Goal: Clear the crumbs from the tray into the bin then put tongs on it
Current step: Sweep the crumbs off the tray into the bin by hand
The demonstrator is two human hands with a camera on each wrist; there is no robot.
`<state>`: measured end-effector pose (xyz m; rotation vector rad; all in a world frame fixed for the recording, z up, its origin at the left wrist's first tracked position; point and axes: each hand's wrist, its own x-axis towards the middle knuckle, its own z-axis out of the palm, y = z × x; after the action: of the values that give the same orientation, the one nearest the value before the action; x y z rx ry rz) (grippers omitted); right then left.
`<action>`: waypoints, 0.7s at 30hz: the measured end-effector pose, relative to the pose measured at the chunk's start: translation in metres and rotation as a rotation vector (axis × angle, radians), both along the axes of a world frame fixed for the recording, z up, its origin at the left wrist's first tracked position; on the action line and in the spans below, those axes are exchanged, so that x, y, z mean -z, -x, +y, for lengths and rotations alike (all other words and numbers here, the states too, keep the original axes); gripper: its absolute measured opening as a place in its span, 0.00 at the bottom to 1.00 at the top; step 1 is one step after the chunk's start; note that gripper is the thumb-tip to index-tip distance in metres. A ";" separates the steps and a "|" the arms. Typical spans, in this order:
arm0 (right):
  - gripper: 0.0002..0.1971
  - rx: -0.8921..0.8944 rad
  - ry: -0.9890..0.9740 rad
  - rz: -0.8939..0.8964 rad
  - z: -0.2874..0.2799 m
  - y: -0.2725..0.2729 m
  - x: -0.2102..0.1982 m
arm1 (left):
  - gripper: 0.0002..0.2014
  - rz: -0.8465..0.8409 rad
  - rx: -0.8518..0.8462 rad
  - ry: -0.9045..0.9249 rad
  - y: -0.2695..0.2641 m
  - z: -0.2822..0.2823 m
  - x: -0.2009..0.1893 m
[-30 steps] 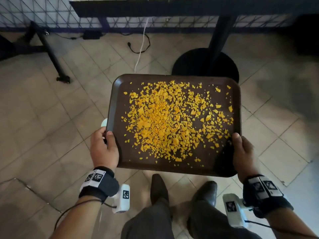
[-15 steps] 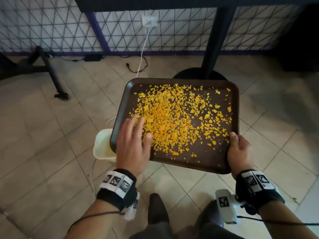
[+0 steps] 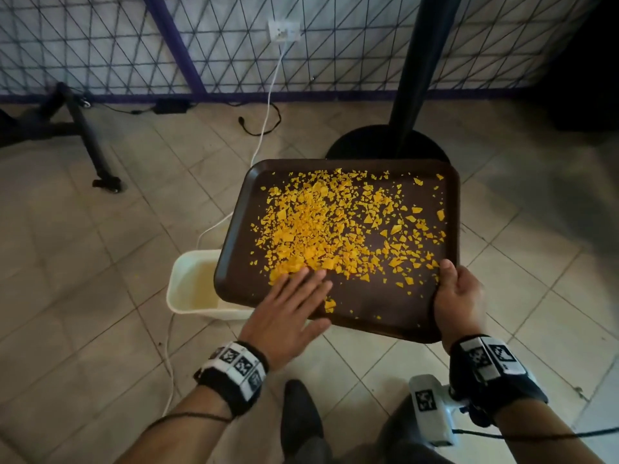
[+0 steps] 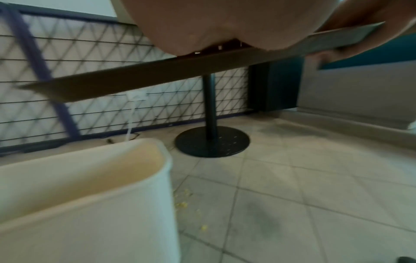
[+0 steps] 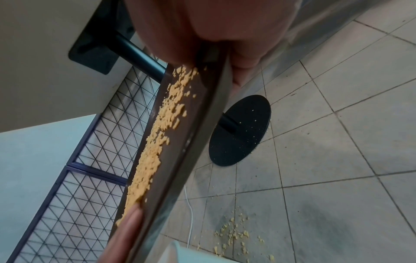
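Landmark: brown tray, held above the floor.

Left hand lies flat on the tray's near-left part, fingers straight, tips at the crumb heap. Right hand grips the tray's near-right corner, thumb on top, fingers underneath and hidden.

Yellow crumbs cover most of the tray, densest toward its left.

White bin stands on the floor below the tray's left edge; the tray hides its right part. Inside hard to make out.

A few loose crumbs lie on the beige floor tiles beside the bin.

Beyond the tray: black pedestal base, partly covered by it; white cable; wire-mesh wall panel. No tongs in view.
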<state>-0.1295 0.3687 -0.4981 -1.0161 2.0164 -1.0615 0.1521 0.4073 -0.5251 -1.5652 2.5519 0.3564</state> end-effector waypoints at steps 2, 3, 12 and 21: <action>0.19 -0.009 0.007 0.029 -0.001 0.001 0.002 | 0.33 0.007 -0.112 -0.024 -0.024 -0.005 0.000; 0.19 -0.016 0.006 0.037 -0.001 0.001 0.003 | 0.34 0.018 -0.154 -0.029 -0.028 -0.007 -0.002; 0.20 -0.031 0.022 0.019 -0.004 -0.008 0.009 | 0.32 0.160 0.193 0.004 0.082 0.017 -0.011; 0.18 0.008 0.009 -0.001 -0.005 -0.005 0.010 | 0.33 0.075 -0.146 -0.063 -0.053 0.009 0.012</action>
<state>-0.1247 0.3642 -0.5079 -1.0124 2.0178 -1.0760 0.2052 0.4163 -0.5372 -1.7511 2.4600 0.5161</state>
